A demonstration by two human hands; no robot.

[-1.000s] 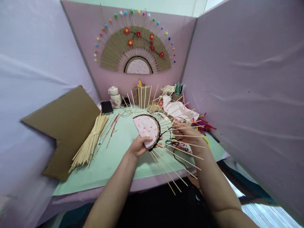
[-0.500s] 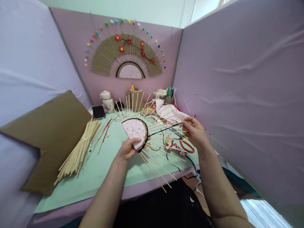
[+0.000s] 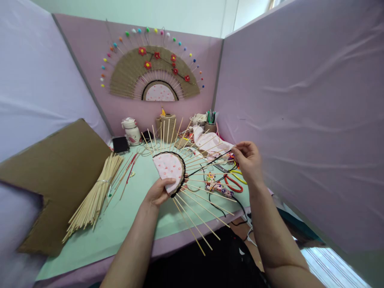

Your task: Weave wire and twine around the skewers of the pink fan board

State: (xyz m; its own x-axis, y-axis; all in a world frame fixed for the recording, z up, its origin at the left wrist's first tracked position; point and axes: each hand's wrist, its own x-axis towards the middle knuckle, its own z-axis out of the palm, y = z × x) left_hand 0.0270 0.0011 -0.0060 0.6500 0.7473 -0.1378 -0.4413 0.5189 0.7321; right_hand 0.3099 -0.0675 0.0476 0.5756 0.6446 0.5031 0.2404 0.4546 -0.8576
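My left hand (image 3: 160, 191) grips the lower edge of a half-round fan base (image 3: 168, 170), thumb on its pink patterned cloth face. Thin wooden sticks (image 3: 207, 208) fan outward from the base's curved edge, which is trimmed with black cord. Pinched between thumb and fingers of my right hand (image 3: 247, 158) is a black cord (image 3: 207, 165), drawn taut from the curved edge across the sticks. The fingers behind the base are mostly hidden.
A tied bundle of sticks (image 3: 93, 196) and a cut cardboard sheet (image 3: 60, 160) lie at left. Red-handled scissors (image 3: 234, 184) rest at right. Twine spools (image 3: 168, 124) and a white jar (image 3: 131, 130) stand behind. A finished fan (image 3: 126, 72) hangs on the back panel.
The view has shifted slightly, so the background sits further left. My right hand still pulls the cord taut, a little farther from the base. My left hand keeps its grip.
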